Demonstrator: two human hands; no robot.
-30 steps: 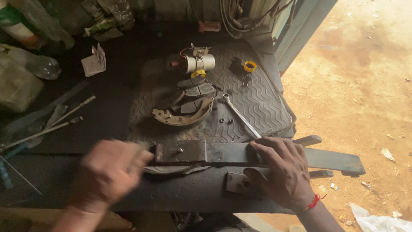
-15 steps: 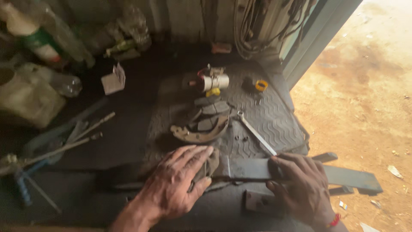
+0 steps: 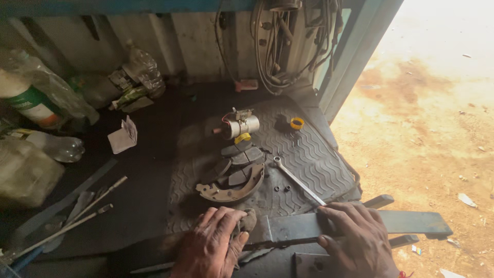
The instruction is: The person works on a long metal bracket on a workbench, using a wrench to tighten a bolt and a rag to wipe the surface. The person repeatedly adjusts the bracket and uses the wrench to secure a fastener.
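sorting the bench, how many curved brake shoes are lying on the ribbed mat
1 that I can make out: a curved brake shoe lies on the ribbed mat, just beyond the left hand. Flat pads sit stacked behind it; more may be hidden.

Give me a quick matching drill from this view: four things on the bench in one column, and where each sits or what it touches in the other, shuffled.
Things:
1. wrench
2. yellow ring
3. curved brake shoe
4. right hand

Places:
A. far edge of the ribbed mat, near the blue door frame
B. pressed on the flat metal bar at the bench front
C. lying slantwise on the mat, head toward the small cylinder motor
D. just beyond the left hand, with loose pads stacked behind it

Pairs: 1-C, 2-A, 3-D, 4-B
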